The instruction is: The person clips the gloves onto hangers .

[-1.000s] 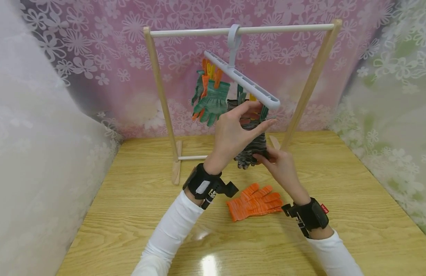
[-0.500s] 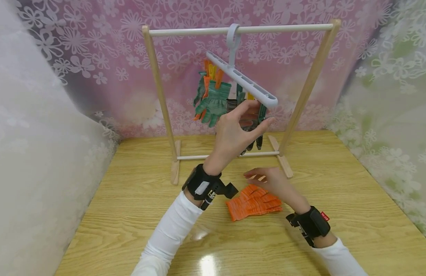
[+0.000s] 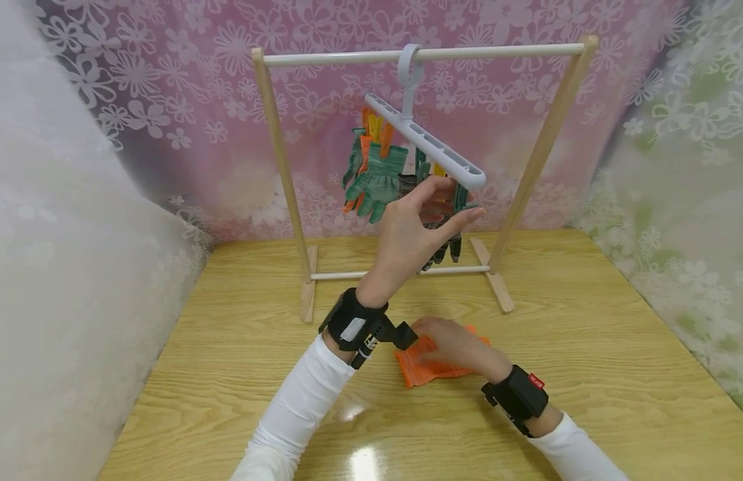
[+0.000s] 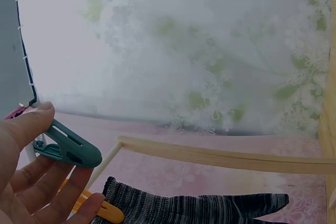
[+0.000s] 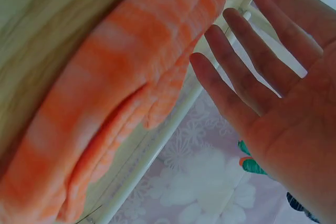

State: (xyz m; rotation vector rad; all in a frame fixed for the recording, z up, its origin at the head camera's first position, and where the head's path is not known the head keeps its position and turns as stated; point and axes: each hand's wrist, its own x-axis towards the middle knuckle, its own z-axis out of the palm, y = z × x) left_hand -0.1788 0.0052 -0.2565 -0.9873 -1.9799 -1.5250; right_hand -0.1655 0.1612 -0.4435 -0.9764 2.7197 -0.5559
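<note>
My left hand [image 3: 398,230] pinches a green clothespin [image 3: 460,196] at the near end of the grey hanger [image 3: 443,159]. In the left wrist view this clothespin [image 4: 76,148] lies between thumb and fingers, with no cloth seen in it. Beside it, a yellow clothespin [image 4: 109,212] grips a black-and-grey striped glove [image 4: 194,208]; the left hand partly hides that glove in the head view. Low over the table, my right hand [image 3: 458,349] is above an orange glove [image 3: 412,371]. The right wrist view shows its fingers extended, apart from the glove [image 5: 110,82].
The hanger hooks over the white bar [image 3: 498,51] of a wooden rack [image 3: 281,167]. Green gloves [image 3: 380,177] and an orange one hang at its far end from orange and yellow clothespins. Wooden feet [image 3: 492,274] stand on the table [image 3: 227,374]. Patterned curtains [image 3: 678,200] surround it.
My right hand has let go of the black-and-grey striped glove and come down over the orange glove. The left hand has stayed at the green clothespin.
</note>
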